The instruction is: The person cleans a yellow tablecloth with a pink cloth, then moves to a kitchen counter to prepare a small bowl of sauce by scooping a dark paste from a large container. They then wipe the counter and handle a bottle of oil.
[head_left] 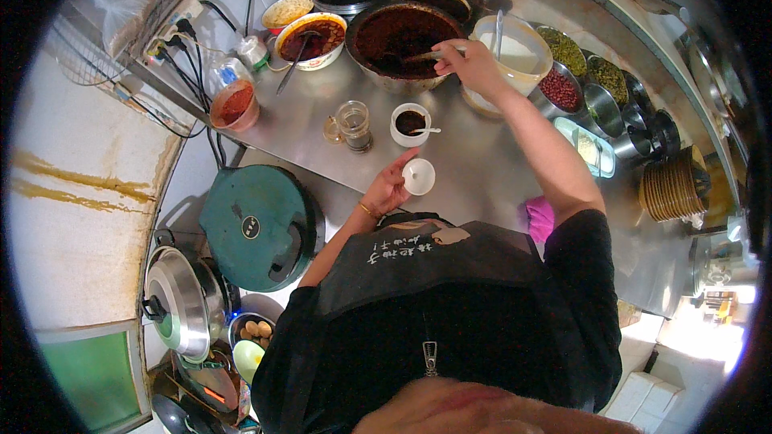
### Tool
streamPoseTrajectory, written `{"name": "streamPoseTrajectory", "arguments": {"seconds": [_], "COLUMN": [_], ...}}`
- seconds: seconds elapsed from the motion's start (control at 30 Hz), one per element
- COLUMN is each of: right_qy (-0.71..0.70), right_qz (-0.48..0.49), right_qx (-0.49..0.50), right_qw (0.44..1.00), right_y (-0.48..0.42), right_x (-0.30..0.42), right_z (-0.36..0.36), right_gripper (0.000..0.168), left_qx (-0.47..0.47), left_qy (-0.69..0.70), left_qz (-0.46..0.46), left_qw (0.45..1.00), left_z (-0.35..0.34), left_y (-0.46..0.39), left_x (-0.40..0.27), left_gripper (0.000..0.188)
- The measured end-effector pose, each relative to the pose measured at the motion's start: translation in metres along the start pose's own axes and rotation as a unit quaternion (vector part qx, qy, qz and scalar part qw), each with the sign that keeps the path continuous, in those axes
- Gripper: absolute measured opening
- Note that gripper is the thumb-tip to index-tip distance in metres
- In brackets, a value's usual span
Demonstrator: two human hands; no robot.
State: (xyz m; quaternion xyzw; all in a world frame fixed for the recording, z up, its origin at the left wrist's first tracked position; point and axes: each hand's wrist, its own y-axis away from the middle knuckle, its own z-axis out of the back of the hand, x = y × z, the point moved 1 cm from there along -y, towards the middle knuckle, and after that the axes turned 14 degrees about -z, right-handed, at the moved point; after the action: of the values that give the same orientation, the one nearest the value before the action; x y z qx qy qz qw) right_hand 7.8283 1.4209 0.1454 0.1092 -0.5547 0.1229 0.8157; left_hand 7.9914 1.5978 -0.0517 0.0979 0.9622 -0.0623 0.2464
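Observation:
My left hand (386, 191) holds a small round white lid (418, 176) by its edge, close to the front of my apron. Just beyond it stands a white condiment jar (411, 142), uncovered, with dark sauce and a small white spoon (427, 131) in it. My right hand (461, 63) reaches out and grips the handle of a spoon or ladle (427, 56). Its far end is down in the dark red-brown chili sauce (398, 30) of a large metal basin (395, 79); the sauce hides the tip. Left of the jar is a glass jar (354, 123) with its lid tipped back.
Beside the basin are a bowl of red oil (310, 42) with a ladle and a tub of white powder (512, 51). Metal containers (561, 87) line the right. A chili powder tub (234, 105), power cords (196, 60) and a green electric griddle (256, 226) are left.

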Motion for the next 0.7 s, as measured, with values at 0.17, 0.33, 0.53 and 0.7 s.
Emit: {"name": "streamPoseTrajectory", "arguments": {"seconds": [0.17, 0.33, 0.53, 0.7], "right_qy": [-0.117, -0.256, -0.257, -0.247], "right_qz": [-0.055, -0.141, -0.151, -0.158], "right_qx": [-0.005, -0.056, -0.079, -0.084], "right_qw": [0.992, 0.955, 0.951, 0.952], "right_y": [-0.002, -0.008, -0.013, -0.017], "right_x": [0.004, 0.005, 0.008, 0.011], "right_z": [0.010, 0.025, 0.036, 0.040], "right_gripper": [0.031, 0.026, 0.025, 0.025], "left_qx": [0.006, 0.014, 0.010, 0.009], "left_qy": [0.000, -0.002, 0.010, 0.019], "left_qz": [0.003, -0.003, 0.009, 0.011], "left_qw": [1.000, 1.000, 1.000, 1.000], "left_z": [0.003, -0.001, -0.003, 0.000], "left_y": [0.000, 0.000, 0.000, 0.001], "left_x": [0.001, 0.000, -0.002, -0.002], "left_gripper": [0.061, 0.062, 0.063, 0.063]}}
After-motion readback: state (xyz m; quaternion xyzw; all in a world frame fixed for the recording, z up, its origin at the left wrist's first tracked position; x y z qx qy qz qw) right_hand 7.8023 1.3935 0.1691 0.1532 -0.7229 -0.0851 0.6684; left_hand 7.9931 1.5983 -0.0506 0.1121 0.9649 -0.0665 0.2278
